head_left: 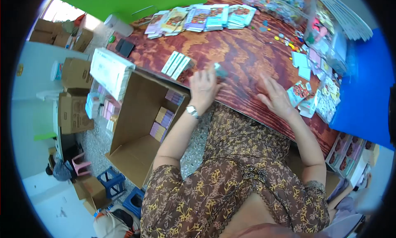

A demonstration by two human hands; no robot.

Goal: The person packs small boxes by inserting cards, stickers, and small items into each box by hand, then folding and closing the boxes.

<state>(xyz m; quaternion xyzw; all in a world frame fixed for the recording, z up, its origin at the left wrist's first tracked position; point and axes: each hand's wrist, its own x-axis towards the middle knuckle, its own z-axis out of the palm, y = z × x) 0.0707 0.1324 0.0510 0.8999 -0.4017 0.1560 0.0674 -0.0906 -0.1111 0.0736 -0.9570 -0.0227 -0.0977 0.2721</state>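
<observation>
The left hand (202, 86) is held palm down over the near part of the patterned red-brown table (243, 52), with its fingers directed away from the body and its thumb reached out toward the right hand; a metal-banded watch (192, 110) is worn on its wrist, and the forearm is angled inward from the elbow. Just beyond its fingertips a small greenish item (220, 70) is seen, blurred; whether it is touched or gripped cannot be told, nor can it be told how far the fingers are closed.

The right hand (275, 98) is held over the table, well apart from the left; its fingers are extended up and toward the left hand, its thumb is parted from them, and nothing is seen clasped in it; its forearm is slanted in from the lower right.

Three narrow white boxes (176, 65) are laid side by side just beside the left hand; a row of colourful packets (206, 17) is spread along the far side. Near the right hand are placed a printed packet (298, 92), light-blue cards (303, 65) and a clear bag of pale pieces (327, 100); small coloured pieces (291, 45) are scattered farther up. Against the near edge, by the left forearm, a large open carton (134, 114) is stood; small purple and tan boxes (161, 123) are contained in it.
</observation>
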